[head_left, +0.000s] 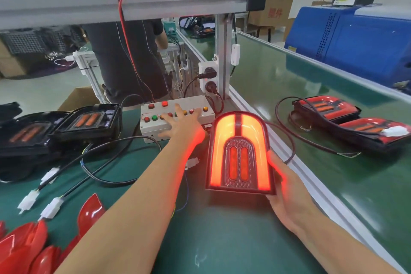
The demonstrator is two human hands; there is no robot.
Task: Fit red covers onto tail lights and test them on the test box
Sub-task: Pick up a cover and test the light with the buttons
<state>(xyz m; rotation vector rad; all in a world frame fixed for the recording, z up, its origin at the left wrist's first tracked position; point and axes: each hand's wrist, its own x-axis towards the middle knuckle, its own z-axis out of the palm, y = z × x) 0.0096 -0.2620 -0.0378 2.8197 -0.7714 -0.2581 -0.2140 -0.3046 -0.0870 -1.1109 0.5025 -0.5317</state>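
A tail light [239, 153] with its red cover on glows bright orange-red at centre. My right hand [287, 189] grips its right edge and lower corner, holding it tilted up off the green mat. My left hand [180, 123] lies spread with straight fingers on the white test box [153, 127], its fingertips on the row of coloured buttons. Loose red covers [33, 249] are piled at the lower left. Uncovered black tail lights [86, 120] sit at the left, their cables with white connectors [52, 207] trailing over the mat.
Two covered tail lights [347, 118] lie on the green conveyor belt [289, 78] at right, beyond an aluminium rail. A frame post with power sockets [208, 78] stands behind the test box. Another person stands behind it. A blue machine [355, 38] is at the far right.
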